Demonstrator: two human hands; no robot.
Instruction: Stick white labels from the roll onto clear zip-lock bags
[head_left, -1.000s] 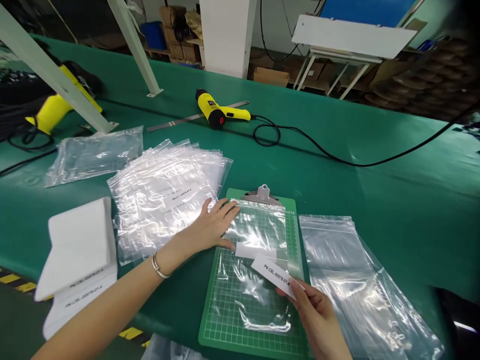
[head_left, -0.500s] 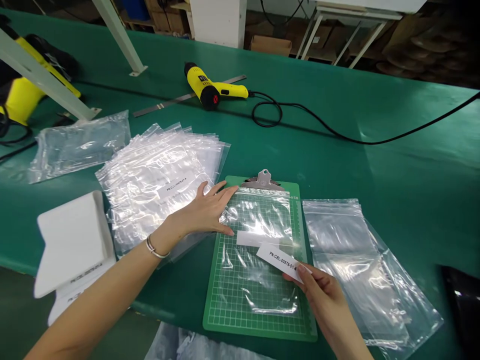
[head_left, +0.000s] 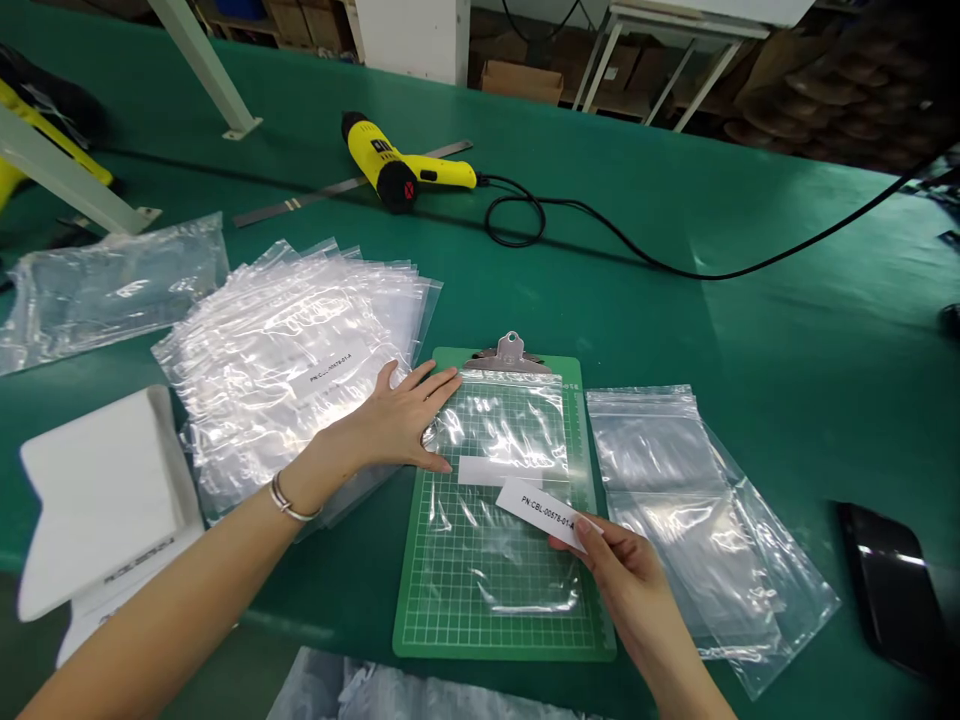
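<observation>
Here, the right hand point(head_left: 628, 568) pinches a printed label point(head_left: 534, 508) between thumb and fingers, over the clear bag point(head_left: 517, 570) on the green board point(head_left: 435, 642); whether label and bag touch, I cannot tell. The left hand point(head_left: 409, 420), fingers spread wide, rests at the bag's upper left edge. Beyond it fans a pile of bags point(head_left: 262, 325). Farther back, a yellow heat gun point(head_left: 384, 165) lies across a ruler point(head_left: 262, 213).
</observation>
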